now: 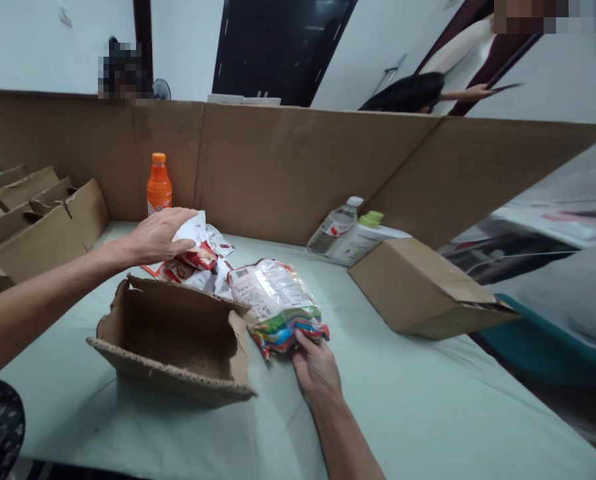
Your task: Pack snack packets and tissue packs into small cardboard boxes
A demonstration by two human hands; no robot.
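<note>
My left hand point(163, 235) reaches over a small heap of white and red snack packets point(202, 257), fingers stretched and thumb apart, at the packets' left side. Whether it presses on them is hard to see. A larger, shiny plastic snack bag point(275, 293), printed in several colours with a white label panel, lies just right of the heap. Its near corner is pinched between the thumb and fingers of my right hand point(318, 367). In front of the heap stands an open cardboard box point(173, 333) with torn edges; its visible inside holds nothing.
An orange bottle point(159, 185) stands behind the heap. A clear bottle point(335, 227) and a white bottle with green cap point(363, 239) lean near a closed cardboard box point(428, 287). A divided carton point(53, 227) sits left. A cardboard screen point(288, 173) borders the back; two people are beyond.
</note>
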